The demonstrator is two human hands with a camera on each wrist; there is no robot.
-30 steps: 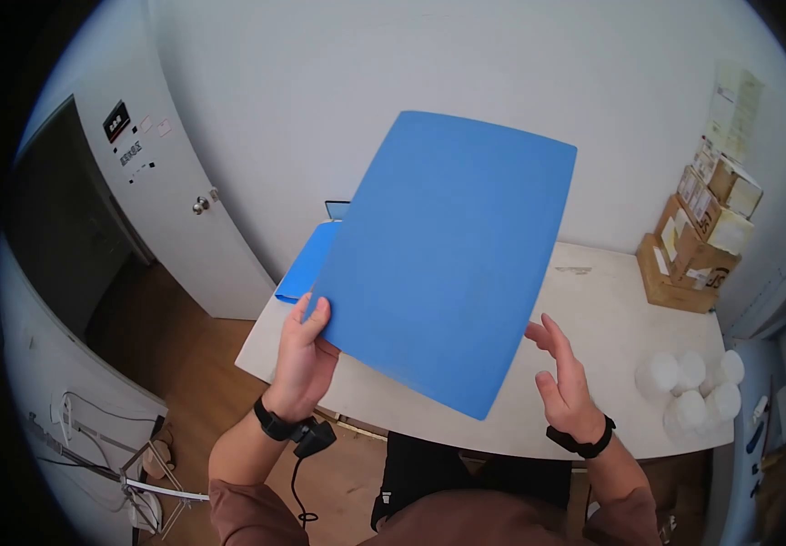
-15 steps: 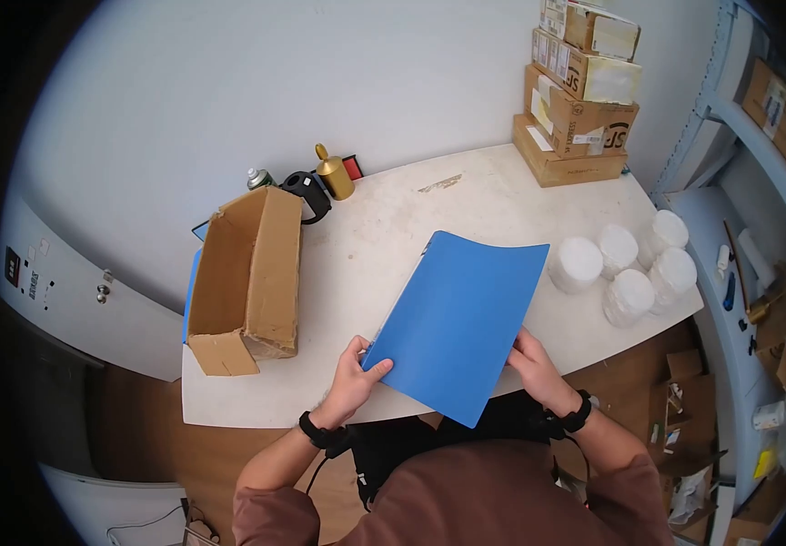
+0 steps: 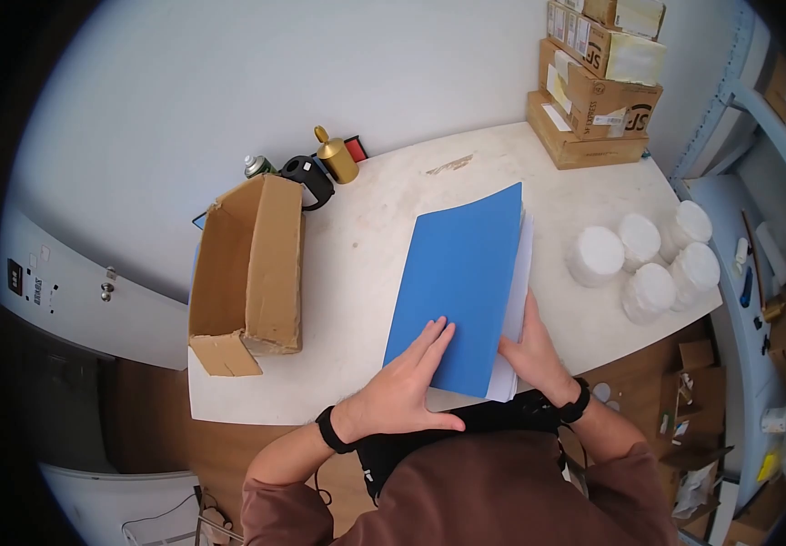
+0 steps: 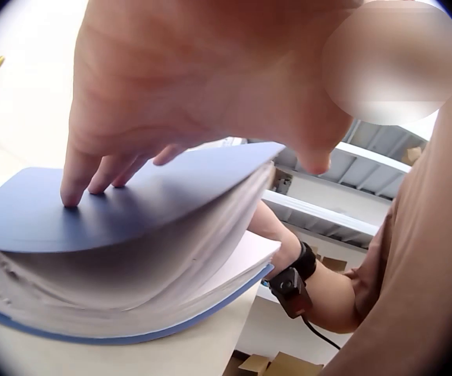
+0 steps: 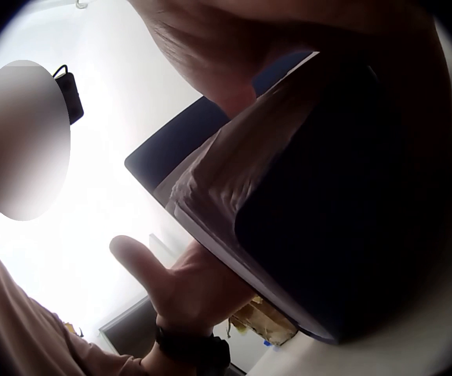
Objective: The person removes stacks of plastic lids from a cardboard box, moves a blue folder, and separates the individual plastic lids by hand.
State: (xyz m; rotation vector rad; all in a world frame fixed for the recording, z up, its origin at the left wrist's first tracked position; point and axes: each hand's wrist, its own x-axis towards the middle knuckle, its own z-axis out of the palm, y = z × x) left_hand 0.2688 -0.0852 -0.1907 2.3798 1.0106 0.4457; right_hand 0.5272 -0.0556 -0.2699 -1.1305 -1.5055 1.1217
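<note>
A blue folder (image 3: 457,282) with a thick stack of white pages (image 4: 132,301) inside is tilted over the table's front edge, between both hands. My left hand (image 3: 397,391) touches its front cover with straight fingertips, thumb spread away from it. At the right edge my right hand (image 3: 540,357) grips the folder, its thumb (image 5: 237,103) at the page edges; its other fingers are mostly hidden behind. The left wrist view shows the cover lifted off the bulging pages.
An open cardboard box (image 3: 275,264) stands left on the white table (image 3: 357,291). Behind it are a black roll-shaped thing (image 3: 309,182) and a gold canister (image 3: 338,162). Stacked cartons (image 3: 602,105) stand back right, above several white round containers (image 3: 596,255). Shelving (image 3: 730,209) lies further right.
The folder came down from a raised position toward the table and turned, so its page edges now face right. My left hand let go of its edge and now lies on the cover.
</note>
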